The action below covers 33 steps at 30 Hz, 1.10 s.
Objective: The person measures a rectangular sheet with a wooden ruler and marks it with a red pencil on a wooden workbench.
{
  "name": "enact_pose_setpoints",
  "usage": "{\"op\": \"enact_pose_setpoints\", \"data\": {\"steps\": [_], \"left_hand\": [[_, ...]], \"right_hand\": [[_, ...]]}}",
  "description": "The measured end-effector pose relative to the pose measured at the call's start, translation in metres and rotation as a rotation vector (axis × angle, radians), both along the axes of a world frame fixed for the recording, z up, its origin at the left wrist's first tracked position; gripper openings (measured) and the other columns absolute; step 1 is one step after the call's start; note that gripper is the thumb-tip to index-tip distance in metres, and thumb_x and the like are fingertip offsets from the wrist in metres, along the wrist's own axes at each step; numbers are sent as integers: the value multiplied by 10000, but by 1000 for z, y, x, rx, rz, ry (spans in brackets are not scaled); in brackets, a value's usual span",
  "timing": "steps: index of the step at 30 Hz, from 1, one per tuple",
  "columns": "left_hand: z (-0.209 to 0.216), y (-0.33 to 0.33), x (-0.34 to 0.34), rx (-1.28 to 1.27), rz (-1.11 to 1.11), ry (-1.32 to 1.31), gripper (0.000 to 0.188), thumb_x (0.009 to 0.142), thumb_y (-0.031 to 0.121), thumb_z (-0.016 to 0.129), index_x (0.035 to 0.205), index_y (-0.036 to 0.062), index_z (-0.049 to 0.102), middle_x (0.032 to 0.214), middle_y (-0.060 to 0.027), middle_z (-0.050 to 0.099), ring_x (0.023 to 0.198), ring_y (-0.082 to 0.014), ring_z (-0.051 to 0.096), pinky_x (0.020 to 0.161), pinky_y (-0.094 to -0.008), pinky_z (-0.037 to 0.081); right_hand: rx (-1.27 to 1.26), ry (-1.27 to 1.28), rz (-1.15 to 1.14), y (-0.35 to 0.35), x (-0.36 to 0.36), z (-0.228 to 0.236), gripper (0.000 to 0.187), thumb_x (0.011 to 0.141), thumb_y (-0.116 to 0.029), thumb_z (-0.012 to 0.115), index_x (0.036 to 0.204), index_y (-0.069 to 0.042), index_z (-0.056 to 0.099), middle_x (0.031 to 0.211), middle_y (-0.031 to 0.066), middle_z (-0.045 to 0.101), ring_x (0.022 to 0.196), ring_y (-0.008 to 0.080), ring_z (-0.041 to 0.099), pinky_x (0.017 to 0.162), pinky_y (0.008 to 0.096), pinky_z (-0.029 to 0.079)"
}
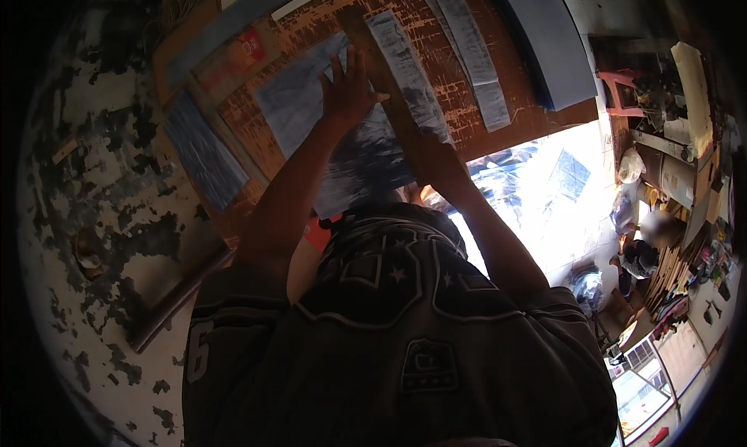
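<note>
My left hand (345,89) lies flat with fingers spread on a blue-grey sheet (292,97), its thumb reaching over a long dark straight strip (377,62). That strip slants across the sheet like a straightedge. To its right shows a narrow band of blue-grey sheet (405,66). My right hand (436,165) is closed at the strip's near end, close to my body. What its fingers hold is hidden by the hand and deep shadow.
The worn brown table (498,54) carries more blue-grey strips (471,58), a blue-grey piece (204,150) at left and a large blue slab (548,42) at right. A dark pipe (179,299) is at lower left. Another person (640,256) is low at far right, near a red stool (620,91).
</note>
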<state>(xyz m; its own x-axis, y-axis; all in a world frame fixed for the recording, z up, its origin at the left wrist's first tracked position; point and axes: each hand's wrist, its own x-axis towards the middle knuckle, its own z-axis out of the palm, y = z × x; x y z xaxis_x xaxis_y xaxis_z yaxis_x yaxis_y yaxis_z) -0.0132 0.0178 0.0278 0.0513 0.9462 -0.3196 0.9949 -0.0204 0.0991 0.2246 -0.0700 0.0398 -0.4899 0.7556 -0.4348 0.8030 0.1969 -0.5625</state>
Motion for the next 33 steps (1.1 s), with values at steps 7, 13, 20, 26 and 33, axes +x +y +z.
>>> {"op": "enact_pose_setpoints", "data": {"steps": [7,13,20,26,33], "left_hand": [[-21,-4,-19,127,-57,-39,1120,851,683,640,1598,46,99,1674,-203,70,1507,-500,108,1093,-728,264],[-21,2,-19,133,-74,-99,1128,855,656,664,1601,36,89,1672,-212,76,1513,-496,81,1100,-725,231],[-36,-22,-18,260,44,-344,1121,861,700,621,1605,43,102,1654,-275,62,1520,-493,24,1131,-737,83],[-46,-8,-42,252,131,-344,1179,819,788,587,1614,71,93,1647,-299,22,1522,-489,-35,1125,-746,27],[-21,-6,-17,121,159,-285,1250,759,831,599,1627,134,30,1651,-275,-118,1509,-483,-164,1088,-785,-18]], "right_hand": [[-144,-96,-29,-130,81,2,227,913,-173,616,1066,-12,661,1005,214,633,814,368,699,723,428,579],[-99,-58,-314,-126,95,35,181,950,-171,601,1044,-18,628,953,250,637,824,420,690,712,489,567],[118,150,-485,-69,93,40,167,994,-188,549,1055,-50,621,912,190,705,850,406,700,685,477,551],[248,235,-345,-3,47,26,267,1029,-211,478,1147,-7,604,994,287,685,938,431,681,739,514,538],[794,6,96,127,-51,-17,274,946,-196,607,1138,1,599,960,200,647,873,380,662,804,468,539]]}}
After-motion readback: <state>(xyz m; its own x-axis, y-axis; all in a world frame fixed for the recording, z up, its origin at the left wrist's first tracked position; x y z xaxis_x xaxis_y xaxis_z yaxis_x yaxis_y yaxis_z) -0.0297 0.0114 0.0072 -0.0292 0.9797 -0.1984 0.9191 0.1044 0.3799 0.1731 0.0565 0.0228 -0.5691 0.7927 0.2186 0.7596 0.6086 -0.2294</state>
